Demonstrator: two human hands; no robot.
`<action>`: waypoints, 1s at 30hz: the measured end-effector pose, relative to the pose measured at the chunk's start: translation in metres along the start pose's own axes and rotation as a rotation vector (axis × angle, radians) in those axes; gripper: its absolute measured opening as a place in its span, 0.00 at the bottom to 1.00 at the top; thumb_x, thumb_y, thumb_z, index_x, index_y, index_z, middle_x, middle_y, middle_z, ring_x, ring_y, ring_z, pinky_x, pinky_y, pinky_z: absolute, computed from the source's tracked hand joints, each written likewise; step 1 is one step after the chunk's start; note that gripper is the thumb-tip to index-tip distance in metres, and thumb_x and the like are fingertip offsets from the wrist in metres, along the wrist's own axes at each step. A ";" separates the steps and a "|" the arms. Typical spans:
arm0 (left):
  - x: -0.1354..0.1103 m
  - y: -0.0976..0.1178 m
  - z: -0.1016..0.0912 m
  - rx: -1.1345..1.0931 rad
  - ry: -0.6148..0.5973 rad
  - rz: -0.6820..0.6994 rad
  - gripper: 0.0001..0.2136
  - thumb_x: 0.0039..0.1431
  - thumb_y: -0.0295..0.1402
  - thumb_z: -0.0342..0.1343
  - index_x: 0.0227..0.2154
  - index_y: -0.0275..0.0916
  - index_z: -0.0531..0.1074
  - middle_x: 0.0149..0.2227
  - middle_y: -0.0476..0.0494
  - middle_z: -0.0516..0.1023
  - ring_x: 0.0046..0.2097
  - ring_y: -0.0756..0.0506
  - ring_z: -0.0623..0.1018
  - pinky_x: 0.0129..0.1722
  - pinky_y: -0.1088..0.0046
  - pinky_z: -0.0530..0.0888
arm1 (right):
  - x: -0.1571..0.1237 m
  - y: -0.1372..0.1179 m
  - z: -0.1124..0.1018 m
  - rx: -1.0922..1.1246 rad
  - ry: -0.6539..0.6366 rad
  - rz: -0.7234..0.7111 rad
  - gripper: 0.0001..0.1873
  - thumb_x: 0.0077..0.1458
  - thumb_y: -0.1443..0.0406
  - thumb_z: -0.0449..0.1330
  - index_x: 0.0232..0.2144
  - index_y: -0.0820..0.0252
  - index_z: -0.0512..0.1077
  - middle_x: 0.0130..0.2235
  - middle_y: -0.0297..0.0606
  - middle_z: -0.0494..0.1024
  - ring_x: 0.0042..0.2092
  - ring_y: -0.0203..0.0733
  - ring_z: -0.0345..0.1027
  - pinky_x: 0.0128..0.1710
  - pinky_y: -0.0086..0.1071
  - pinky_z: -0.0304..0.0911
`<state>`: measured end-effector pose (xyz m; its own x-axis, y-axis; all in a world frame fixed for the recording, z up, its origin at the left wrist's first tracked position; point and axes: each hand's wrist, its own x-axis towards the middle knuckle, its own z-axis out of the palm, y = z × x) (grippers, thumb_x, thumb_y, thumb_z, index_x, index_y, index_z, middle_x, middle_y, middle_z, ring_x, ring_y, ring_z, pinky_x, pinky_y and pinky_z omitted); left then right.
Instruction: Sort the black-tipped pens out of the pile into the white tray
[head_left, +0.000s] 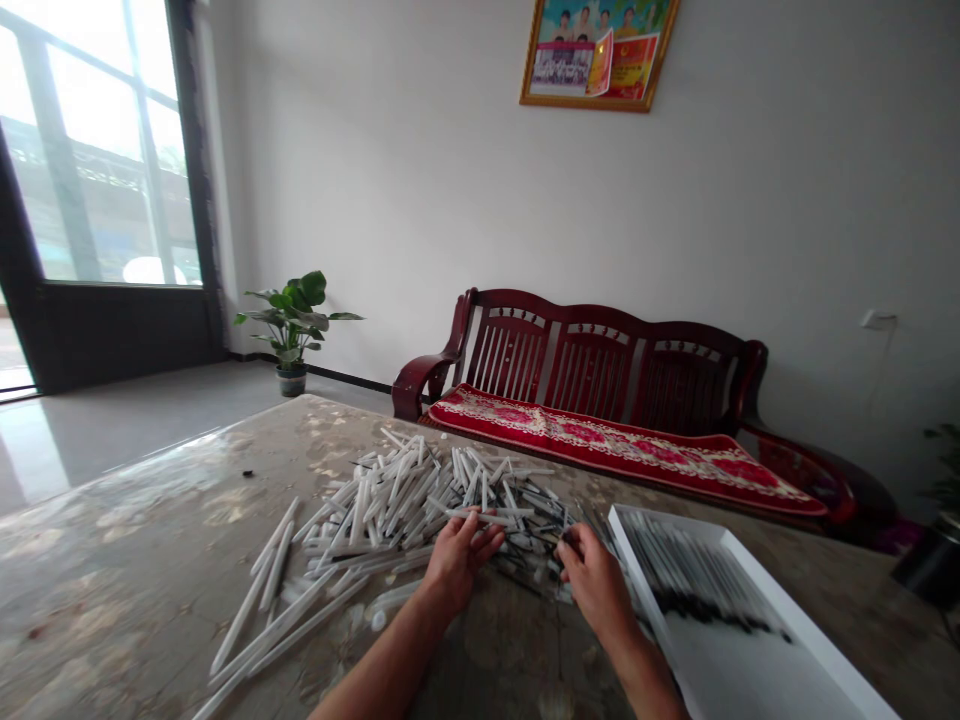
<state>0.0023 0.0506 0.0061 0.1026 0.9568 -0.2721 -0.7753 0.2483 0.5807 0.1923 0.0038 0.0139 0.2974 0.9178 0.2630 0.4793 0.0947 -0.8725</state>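
A heap of thin white plastic tubes (397, 500) lies loose and crisscrossed on the marble-patterned table (150, 540), with dark-tipped sticks (525, 520) mixed in at its right side. My left hand (457, 560) rests at the heap's near edge, its fingertips pinching a white tube (480, 517). My right hand (592, 580) pinches a thin dark stick (568, 540) between finger and thumb. Just right of that hand sits a white tray (667, 518) holding neat parallel rows of dark-tipped sticks (697, 580).
Several long white tubes lie apart from the heap at the near left. A dark red wooden bench with a red patterned cushion (600, 450) stands beyond the table. A potted plant (292, 320) stands on the floor further left, near a glass door (97, 180).
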 end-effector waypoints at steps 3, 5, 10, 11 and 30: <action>-0.001 0.000 0.001 0.002 0.007 0.000 0.03 0.63 0.22 0.51 0.35 0.36 0.66 0.32 0.41 0.80 0.29 0.47 0.83 0.33 0.69 0.82 | -0.003 0.005 0.012 0.374 0.083 0.080 0.17 0.47 0.51 0.60 0.33 0.56 0.68 0.32 0.35 0.79 0.28 0.42 0.72 0.23 0.31 0.65; -0.001 0.000 0.001 0.000 0.015 0.005 0.03 0.63 0.22 0.50 0.35 0.36 0.66 0.33 0.41 0.80 0.29 0.47 0.83 0.33 0.70 0.82 | -0.006 0.005 0.018 0.566 0.139 0.101 0.20 0.46 0.50 0.63 0.34 0.57 0.68 0.36 0.37 0.80 0.32 0.44 0.74 0.29 0.34 0.70; -0.001 -0.004 0.003 0.012 0.013 -0.011 0.04 0.63 0.22 0.51 0.34 0.35 0.66 0.30 0.42 0.80 0.29 0.46 0.83 0.32 0.70 0.82 | -0.008 0.001 0.024 0.751 0.221 0.075 0.19 0.47 0.51 0.65 0.36 0.56 0.68 0.39 0.37 0.80 0.38 0.46 0.76 0.39 0.40 0.72; -0.001 -0.005 0.003 0.013 0.011 -0.016 0.04 0.63 0.22 0.51 0.34 0.35 0.66 0.30 0.42 0.80 0.29 0.46 0.83 0.32 0.70 0.82 | -0.008 0.000 0.025 0.761 0.228 0.065 0.19 0.48 0.52 0.65 0.36 0.56 0.68 0.39 0.37 0.80 0.38 0.46 0.76 0.40 0.41 0.72; -0.009 -0.011 0.008 -0.127 -0.022 -0.125 0.03 0.61 0.21 0.54 0.33 0.33 0.69 0.32 0.40 0.81 0.31 0.47 0.83 0.34 0.72 0.82 | -0.002 0.015 0.016 0.140 0.064 -0.058 0.16 0.46 0.61 0.61 0.39 0.58 0.74 0.36 0.38 0.80 0.37 0.46 0.73 0.39 0.36 0.67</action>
<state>0.0147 0.0405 0.0080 0.2157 0.9232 -0.3181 -0.8282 0.3455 0.4412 0.1856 0.0096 -0.0065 0.3271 0.8832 0.3362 0.3788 0.2034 -0.9029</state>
